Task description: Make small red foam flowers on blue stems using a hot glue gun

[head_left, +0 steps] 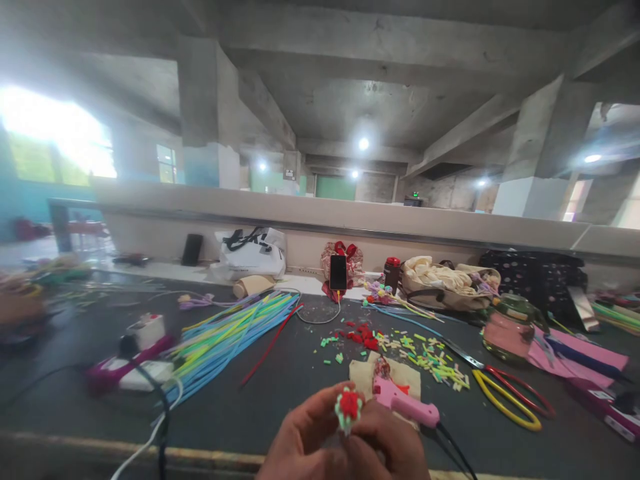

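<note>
Near the table's front edge, my left hand [310, 437] and my right hand [387, 440] come together around a small flower-like piece [349, 407]. It has a red middle with pale green bits around it. Fingertips of both hands pinch it from either side, and its lower part is hidden by them. Just beyond my right hand, a pink glue gun [405, 401] lies on a beige pad [361, 380]. Loose red pieces [364, 335] and short yellow-green pieces [435, 360] are scattered behind the pad.
Long blue, green and yellow stems [235, 340] lie left. Scissors [505, 393] with red and yellow handles lie right, near a pink-filled jar [510, 330]. A phone [339, 273] stands at the back. A power strip [145, 373] and cables [163, 427] cross the left side.
</note>
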The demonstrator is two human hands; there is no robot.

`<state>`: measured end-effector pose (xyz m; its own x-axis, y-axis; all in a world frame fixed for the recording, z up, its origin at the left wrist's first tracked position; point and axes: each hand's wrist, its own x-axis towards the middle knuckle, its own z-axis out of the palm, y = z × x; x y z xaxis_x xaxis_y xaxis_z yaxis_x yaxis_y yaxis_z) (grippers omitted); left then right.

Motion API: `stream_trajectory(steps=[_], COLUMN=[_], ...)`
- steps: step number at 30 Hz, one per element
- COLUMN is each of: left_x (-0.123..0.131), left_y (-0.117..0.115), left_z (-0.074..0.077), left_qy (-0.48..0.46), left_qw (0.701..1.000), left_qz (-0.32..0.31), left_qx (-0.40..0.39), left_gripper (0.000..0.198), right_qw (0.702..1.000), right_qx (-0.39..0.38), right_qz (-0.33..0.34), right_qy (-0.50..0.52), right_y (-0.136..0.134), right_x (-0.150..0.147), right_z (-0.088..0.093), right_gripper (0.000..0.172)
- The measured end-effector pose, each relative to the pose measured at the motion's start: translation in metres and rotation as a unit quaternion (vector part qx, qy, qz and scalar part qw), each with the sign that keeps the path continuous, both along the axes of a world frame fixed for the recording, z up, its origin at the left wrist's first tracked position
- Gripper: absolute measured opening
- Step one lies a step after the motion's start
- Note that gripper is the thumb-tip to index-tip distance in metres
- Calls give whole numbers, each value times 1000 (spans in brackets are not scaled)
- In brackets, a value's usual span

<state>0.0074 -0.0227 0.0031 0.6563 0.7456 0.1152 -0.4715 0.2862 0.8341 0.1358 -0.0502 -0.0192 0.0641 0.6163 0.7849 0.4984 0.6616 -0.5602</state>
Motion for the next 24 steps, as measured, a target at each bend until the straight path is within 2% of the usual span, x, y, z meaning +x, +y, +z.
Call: stream_trajectory(steps=[3,8,14,19,24], left_x=[-1,-5,-10,-12,-11], left_y=[3,8,9,11,10], left_z=[0,2,2,1,1], left_qy=[-31,-20,-2,25,9], left_qw=[999,999,998,998,999], left_qz=[18,34,49,28,17], left_qx=[10,20,28,49,37], left_gripper=[62,55,51,44,40], right_qw=[999,999,997,996,994], right_qx=[7,17,19,24,8], right_qz=[-16,-7,19,37,31], right_qy=[-29,-50,-73,-81,-100], right_y=[-1,1,7,10,8], right_x=[4,2,3,4,4], right_z=[-2,-9,-27,-35,-32], right_gripper=[12,12,10,14,15])
